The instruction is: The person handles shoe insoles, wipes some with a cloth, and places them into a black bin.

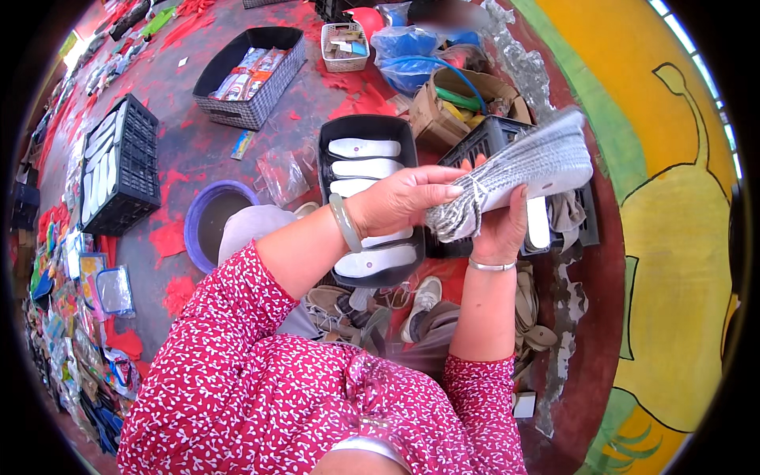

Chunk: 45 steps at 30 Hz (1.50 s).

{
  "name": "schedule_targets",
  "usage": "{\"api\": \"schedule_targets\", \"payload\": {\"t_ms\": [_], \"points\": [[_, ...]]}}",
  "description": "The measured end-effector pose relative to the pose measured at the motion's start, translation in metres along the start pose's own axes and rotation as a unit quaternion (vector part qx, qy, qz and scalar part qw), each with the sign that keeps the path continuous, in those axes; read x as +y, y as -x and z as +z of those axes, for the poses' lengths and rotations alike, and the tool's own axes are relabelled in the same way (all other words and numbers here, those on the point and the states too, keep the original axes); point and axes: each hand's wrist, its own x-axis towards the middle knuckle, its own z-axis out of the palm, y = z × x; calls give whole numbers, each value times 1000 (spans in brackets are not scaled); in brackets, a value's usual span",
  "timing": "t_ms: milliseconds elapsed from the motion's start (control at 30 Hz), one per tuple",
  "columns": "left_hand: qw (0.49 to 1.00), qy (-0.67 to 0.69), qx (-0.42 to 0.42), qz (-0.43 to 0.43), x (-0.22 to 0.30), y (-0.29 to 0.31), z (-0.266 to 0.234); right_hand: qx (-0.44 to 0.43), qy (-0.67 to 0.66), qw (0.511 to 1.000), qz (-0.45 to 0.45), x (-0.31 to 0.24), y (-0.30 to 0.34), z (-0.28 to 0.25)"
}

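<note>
A thick stack of grey-white insoles [530, 162], tied round its narrow part with a pale string [477, 194], is held up in front of me. My right hand [503, 229] grips it from below, thumb along its side and fingertips behind it. At the tied part, my left hand [404, 198] has thumb and fingers closed on the stack near the string; whether it pinches the string itself I cannot tell. Below my left hand stands a black basket [325, 150] with several white insoles [364, 148] lying in rows. My left forearm covers part of it.
A purple-rimmed bucket [194, 226] stands left of the basket. Farther off are a black crate [134, 190] of white insoles, a grey woven basket [261, 107] of packets and a cardboard box [431, 119]. A painted wall [673, 261] rises on the right.
</note>
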Motion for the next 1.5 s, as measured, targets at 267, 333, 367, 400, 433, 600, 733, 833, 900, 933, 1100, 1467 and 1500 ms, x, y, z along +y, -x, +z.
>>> {"api": "schedule_targets", "payload": {"t_ms": [267,333,367,400,433,600,733,833,900,933,1100,1467,1500], "points": [[952,-288,70,80,-1,-6,-8,101,191,971,-103,3,-1,6],[922,-359,64,132,-15,-9,-13,99,262,948,-150,11,0,12],[935,-336,65,88,-12,-7,-7,97,268,943,-171,12,1,17],[946,-313,66,45,-8,-6,-1,100,272,940,-177,12,1,15],[935,-346,50,57,-10,-7,-6,103,276,938,-183,13,2,12],[962,-263,-47,64,-9,-9,-20,108,200,966,-123,-2,1,-3],[964,-256,-60,48,0,-4,-11,94,123,985,-79,-1,3,-17],[944,-316,-62,71,1,-2,-6,80,104,989,-62,-1,3,-16],[925,-362,-72,90,2,-2,-7,81,102,990,-58,0,4,-13],[918,-383,-68,76,4,-2,-7,84,102,990,-56,1,5,-13],[857,-509,-50,55,10,1,-9,93,119,987,-45,10,5,-11],[918,-379,23,114,-10,-3,-13,128,91,987,-36,4,0,-16],[940,-319,40,114,-12,-5,-10,132,89,987,-36,3,0,-17]]}}
